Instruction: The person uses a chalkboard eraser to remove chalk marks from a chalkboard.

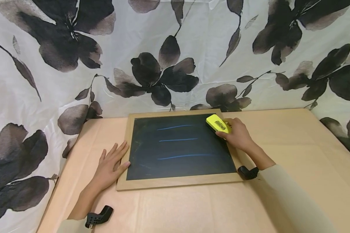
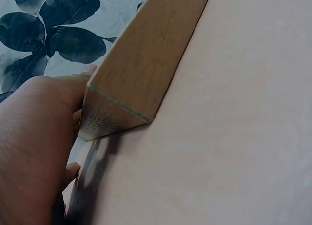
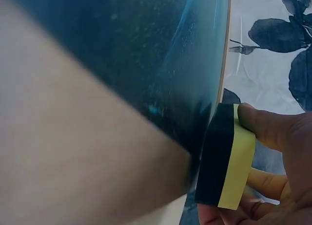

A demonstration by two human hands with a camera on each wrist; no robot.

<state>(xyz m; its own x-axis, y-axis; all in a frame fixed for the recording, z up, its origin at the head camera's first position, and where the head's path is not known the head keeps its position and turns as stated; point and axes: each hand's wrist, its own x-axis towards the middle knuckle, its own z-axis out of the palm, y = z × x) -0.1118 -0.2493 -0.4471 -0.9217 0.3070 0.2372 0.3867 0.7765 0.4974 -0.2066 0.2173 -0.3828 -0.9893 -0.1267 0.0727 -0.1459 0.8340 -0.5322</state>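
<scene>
A wood-framed chalkboard (image 1: 178, 168) lies on the table, with three blue lines (image 1: 178, 140) drawn across its dark surface. My right hand (image 1: 238, 134) grips a yellow board eraser (image 1: 218, 123) between thumb and fingers at the board's upper right corner. In the right wrist view the eraser (image 3: 226, 157) shows its dark pad turned toward the board. My left hand (image 1: 112, 166) rests with fingers spread at the left side of the frame, fingertips and thumb on its edge. The left wrist view shows that hand (image 2: 39, 142) beside the wooden frame corner (image 2: 119, 105).
The light wooden table (image 1: 175, 210) extends around the board. A white cloth with dark flowers (image 1: 163, 77) hangs behind and to the left of it. Black wrist cameras (image 1: 99, 216) sit on both wrists, the right one near the board's lower right corner.
</scene>
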